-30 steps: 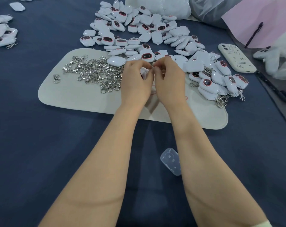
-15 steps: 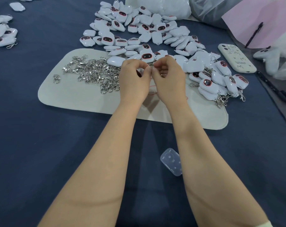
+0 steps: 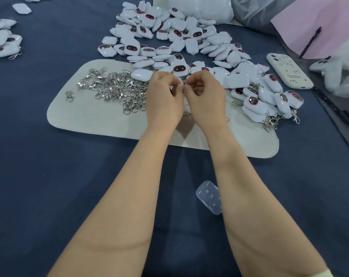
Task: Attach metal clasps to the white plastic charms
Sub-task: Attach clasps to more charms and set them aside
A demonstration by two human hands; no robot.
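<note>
Head view: far left of the left hand, near the edge of the dark blue surface (image 3: 49, 176), lies a small group of white charms (image 3: 3, 45) with dark, red-rimmed faces; one trails a clasp. Nearer the left hand, a cream mat (image 3: 89, 124) carries a single clasp (image 3: 69, 95) lying apart, then a heap of loose clasps (image 3: 113, 86) that reaches up to the hand's outer side.

The left hand (image 3: 164, 100) and right hand (image 3: 206, 100) meet above the mat, backs toward the camera, fingers curled. Their fingertips pinch a small metal clasp (image 3: 182, 83) between them. Whether a charm is tucked behind the fingers I cannot tell.

Beyond both hands spreads the main charm pile (image 3: 179, 37), some face up, some face down. Below the right forearm a clear plastic case (image 3: 209, 196) lies on the surface.

Right of the right hand, on the mat's end, sits a cluster of finished charms (image 3: 269, 100) with clasps hanging at its near side. Red pen marks (image 3: 226, 119) show on the mat just beside the right wrist; they are not readable. Further right lies a white phone (image 3: 289, 71) face down, its case printed with small marks too small to read, and beyond it a pink sheet (image 3: 329, 23) with a dark pen (image 3: 310, 42) on it.
</note>
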